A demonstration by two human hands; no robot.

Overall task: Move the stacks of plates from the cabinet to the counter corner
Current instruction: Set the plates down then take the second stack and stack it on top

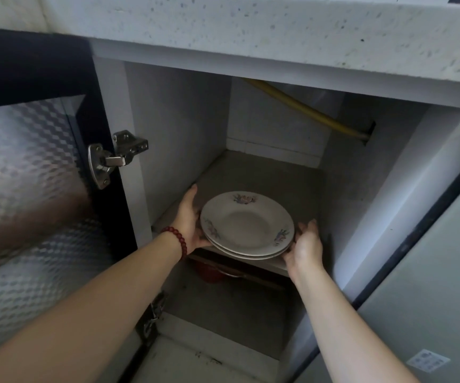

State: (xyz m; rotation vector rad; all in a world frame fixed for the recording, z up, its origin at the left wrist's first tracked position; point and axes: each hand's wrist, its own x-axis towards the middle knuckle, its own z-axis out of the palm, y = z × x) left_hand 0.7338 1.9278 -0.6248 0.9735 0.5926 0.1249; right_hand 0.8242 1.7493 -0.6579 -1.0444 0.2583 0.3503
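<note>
A small stack of white plates [246, 225] with flower prints on the rim sits at the front edge of the upper shelf [264, 178] inside the open cabinet. My left hand [188, 217], with a red bead bracelet on the wrist, grips the stack's left rim. My right hand [304, 246] holds the stack's right rim from below. The stack overhangs the shelf's front edge slightly. The speckled counter [278, 31] runs above the cabinet.
The dark-framed cabinet door [29, 167] with patterned glass stands open at the left, on metal hinges [118, 156]. A yellow pipe [306, 109] crosses the cabinet's back. A red object [209, 272] lies under the shelf. A grey door [430, 286] is at the right.
</note>
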